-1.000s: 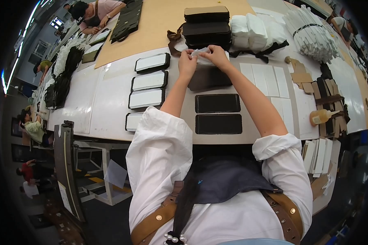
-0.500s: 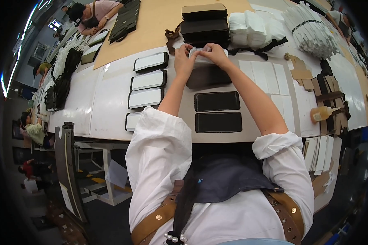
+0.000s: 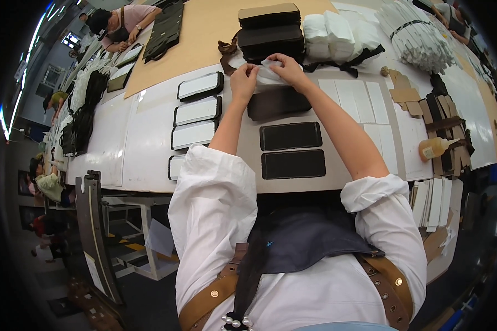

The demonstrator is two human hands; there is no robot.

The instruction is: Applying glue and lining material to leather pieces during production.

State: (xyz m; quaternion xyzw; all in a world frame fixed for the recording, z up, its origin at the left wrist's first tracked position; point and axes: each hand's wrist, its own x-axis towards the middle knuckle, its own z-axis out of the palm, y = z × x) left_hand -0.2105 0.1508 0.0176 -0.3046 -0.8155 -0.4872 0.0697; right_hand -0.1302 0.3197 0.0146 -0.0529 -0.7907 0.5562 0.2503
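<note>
A thin, translucent white sheet (image 3: 266, 79) is stretched between my hands, above the far end of a dark rectangular panel (image 3: 279, 105). My left hand (image 3: 243, 84) pinches its left side between thumb and fingers. At its upper right, my right hand (image 3: 288, 71) is closed on the sheet too. Closer to me lie two black rectangular panels, an upper one (image 3: 290, 136) and a lower one (image 3: 293, 164). Just beyond my hands stands a stack of black, padded-looking pieces (image 3: 270, 43). To the left, several black-edged pieces with white tops (image 3: 200, 86) form a column.
White bundles (image 3: 328, 36) sit right of the black stack. White strips (image 3: 353, 102) lie beyond my right forearm. A bottle of amber liquid (image 3: 433, 148) stands near brown strips at right. Another person (image 3: 128, 27) works at far left; my sleeve overlaps the nearest white-topped piece.
My hands have spread slightly apart, the left one shifting left and nearer, with more of the thin white sheet showing between them. The whole view has shifted a little.
</note>
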